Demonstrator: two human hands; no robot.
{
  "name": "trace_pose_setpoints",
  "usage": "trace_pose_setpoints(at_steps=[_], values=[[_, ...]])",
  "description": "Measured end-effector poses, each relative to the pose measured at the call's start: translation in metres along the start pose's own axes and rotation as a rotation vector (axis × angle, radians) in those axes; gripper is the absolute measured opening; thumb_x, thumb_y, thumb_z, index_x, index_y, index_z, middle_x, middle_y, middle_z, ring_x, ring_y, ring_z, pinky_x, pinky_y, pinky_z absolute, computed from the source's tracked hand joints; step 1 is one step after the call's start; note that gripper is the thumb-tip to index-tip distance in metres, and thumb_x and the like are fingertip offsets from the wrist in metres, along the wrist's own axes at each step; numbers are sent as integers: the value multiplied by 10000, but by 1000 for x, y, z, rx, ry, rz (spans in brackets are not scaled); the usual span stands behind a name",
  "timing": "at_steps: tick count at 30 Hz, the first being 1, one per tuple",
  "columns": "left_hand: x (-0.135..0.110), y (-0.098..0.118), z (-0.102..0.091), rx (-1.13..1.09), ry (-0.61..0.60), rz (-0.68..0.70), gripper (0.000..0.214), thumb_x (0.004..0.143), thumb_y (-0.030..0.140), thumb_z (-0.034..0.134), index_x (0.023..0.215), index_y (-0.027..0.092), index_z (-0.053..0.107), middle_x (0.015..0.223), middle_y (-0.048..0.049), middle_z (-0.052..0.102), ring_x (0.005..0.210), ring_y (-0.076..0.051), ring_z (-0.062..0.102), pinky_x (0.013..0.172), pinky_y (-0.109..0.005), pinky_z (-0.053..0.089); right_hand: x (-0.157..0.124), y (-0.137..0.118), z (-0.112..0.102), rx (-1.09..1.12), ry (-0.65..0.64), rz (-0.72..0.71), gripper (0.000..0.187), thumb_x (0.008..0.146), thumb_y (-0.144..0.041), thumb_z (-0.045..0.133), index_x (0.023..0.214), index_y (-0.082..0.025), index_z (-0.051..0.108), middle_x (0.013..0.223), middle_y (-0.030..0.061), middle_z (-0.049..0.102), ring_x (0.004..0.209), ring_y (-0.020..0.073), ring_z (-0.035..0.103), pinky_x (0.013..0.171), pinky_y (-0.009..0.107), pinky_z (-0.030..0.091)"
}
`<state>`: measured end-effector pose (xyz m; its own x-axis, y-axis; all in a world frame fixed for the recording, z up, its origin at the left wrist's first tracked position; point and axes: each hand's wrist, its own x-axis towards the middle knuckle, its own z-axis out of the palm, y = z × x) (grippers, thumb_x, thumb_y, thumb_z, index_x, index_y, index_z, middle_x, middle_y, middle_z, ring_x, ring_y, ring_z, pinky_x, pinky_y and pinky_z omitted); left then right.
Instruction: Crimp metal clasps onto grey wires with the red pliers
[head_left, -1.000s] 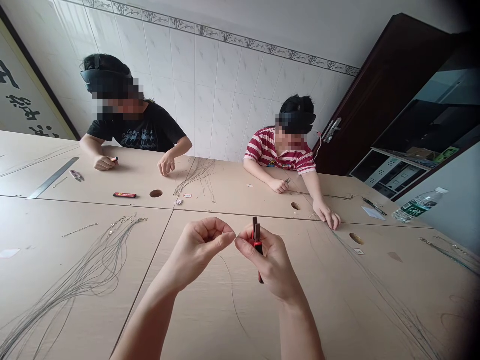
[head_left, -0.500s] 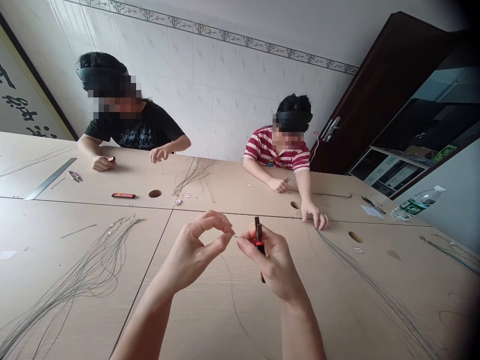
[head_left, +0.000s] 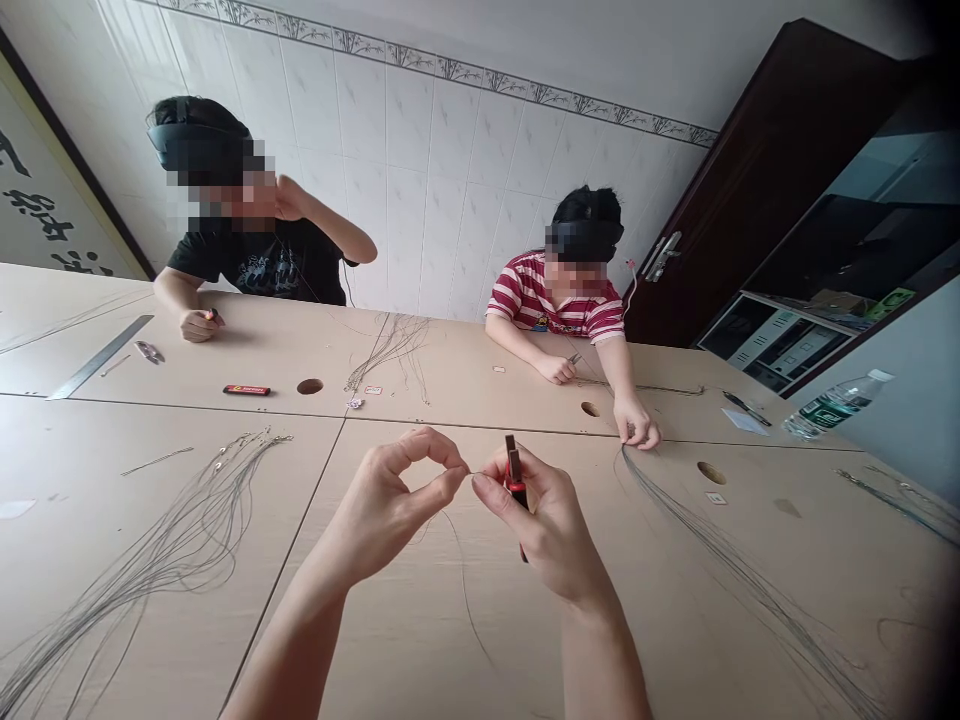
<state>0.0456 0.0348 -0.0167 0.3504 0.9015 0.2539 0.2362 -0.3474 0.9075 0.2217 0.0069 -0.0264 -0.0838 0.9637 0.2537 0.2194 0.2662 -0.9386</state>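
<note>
Wire (head_left: 464, 590) hangs over the table (head_left: 390, 640), its top seemingly pinched by the left hand (head_left: 394, 505). The right hand (head_left: 538, 512) grips pliers (head_left: 513, 465). Wire looks light, thin, bendy; best pinched near its end.

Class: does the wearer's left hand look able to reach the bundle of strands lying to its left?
Probably yes: nothing visible stands between the left hand and the strand bundle, though that hand seems to pinch a thin strand.
</note>
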Motion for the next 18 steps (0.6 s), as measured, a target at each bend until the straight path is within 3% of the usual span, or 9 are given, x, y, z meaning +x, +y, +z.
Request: trace_pose_setpoints(at_steps=[18], values=[[3,-3,-1,-123,-90,11,172,911,285,555,774,187,593,805,-3,609,773,-146,539,741,-287,419,-2,-2,1,-59,-27,-65,242,932,-272,555,719,-207,459,728,-29,409,669,118,390,620,255,334]])
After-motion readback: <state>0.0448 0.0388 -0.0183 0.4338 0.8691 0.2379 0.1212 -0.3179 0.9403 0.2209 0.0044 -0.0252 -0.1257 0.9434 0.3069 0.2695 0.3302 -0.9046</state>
